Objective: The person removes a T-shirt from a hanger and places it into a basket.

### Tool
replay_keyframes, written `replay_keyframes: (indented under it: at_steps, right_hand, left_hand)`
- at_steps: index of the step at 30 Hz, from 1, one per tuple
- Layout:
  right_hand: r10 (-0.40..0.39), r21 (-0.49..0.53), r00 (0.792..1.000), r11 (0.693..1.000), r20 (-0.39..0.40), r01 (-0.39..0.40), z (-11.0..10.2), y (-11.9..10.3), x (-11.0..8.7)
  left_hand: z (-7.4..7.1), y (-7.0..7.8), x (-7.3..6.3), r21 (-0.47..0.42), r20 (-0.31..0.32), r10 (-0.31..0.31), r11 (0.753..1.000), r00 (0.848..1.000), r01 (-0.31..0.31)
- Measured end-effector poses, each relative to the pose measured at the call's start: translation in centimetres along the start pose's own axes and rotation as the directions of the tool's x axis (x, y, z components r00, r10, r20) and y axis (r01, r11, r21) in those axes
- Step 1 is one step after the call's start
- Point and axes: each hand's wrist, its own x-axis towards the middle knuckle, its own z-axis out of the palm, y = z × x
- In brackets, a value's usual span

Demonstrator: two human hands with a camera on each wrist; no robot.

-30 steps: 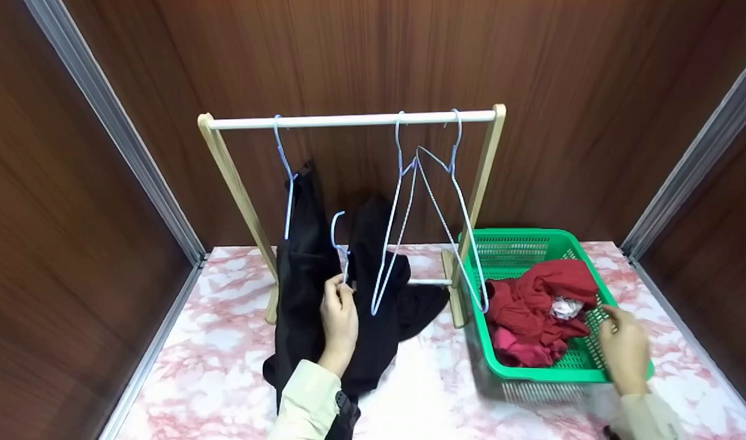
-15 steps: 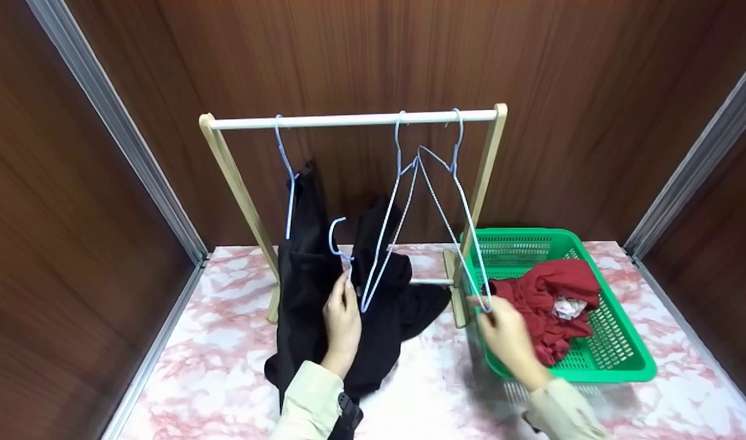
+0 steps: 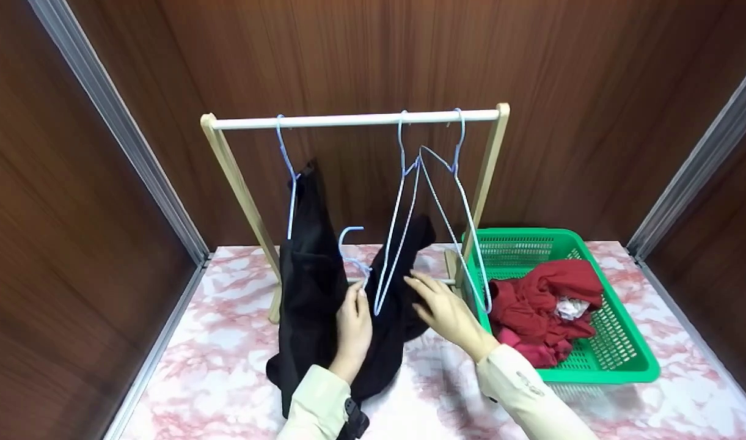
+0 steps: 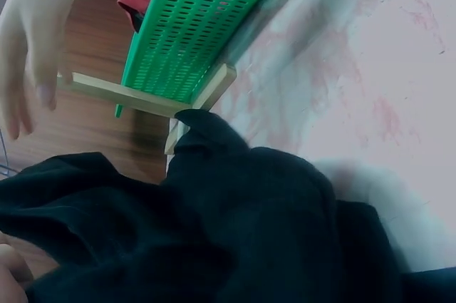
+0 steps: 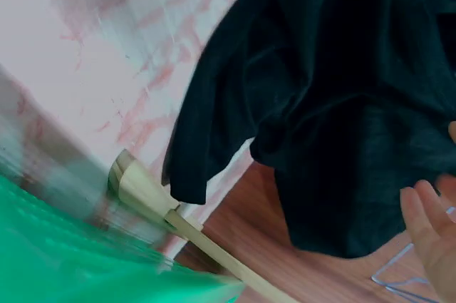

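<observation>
My left hand (image 3: 353,330) pinches a pale blue wire hanger (image 3: 343,245) just below its hook, with a black garment (image 3: 385,351) draped from it. The upper part of that black cloth leans toward the back right. My right hand (image 3: 444,310) has its fingers spread loosely at the garment's right side, and they hold nothing. In the right wrist view, the fingertips (image 5: 420,214) reach the cloth's edge. The left wrist view shows the garment's dark folds (image 4: 242,217) hiding most of the left hand.
A rack with a white rail (image 3: 348,120) and wooden legs bears a hanger with black clothing (image 3: 311,287) at left and two bare wire hangers (image 3: 475,244) toward the right. A green basket (image 3: 638,360) of red clothing (image 3: 550,305) stands at right. Wood-grain walls surround the marbled tabletop (image 3: 214,342).
My right hand has swung left from the basket, past the right-hand hangers, to the black garment. The left hand has shifted slightly right with its hanger, and the garment's upper part now leans right.
</observation>
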Motion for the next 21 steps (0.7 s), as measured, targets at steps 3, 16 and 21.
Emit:
replay_keyframes:
  at_steps: [3,16,21]
  right_hand:
    - [0.003,0.009,1.000,1.000,0.017,-0.003,0.3,-0.1,0.7]
    - [-0.025,0.035,1.000,0.999,0.017,0.024,1.1,0.0,3.0]
    - [-0.008,-0.008,0.998,1.000,-0.055,0.007,1.0,0.2,3.4]
  left_hand:
    - [0.2,-0.2,-0.2,0.010,0.029,-0.014,1.000,0.999,0.014]
    - [0.5,0.1,-0.8,-0.044,0.181,-0.116,0.991,0.977,0.126]
    - [0.7,0.3,-1.1,-0.065,0.237,-0.069,0.994,0.969,0.087]
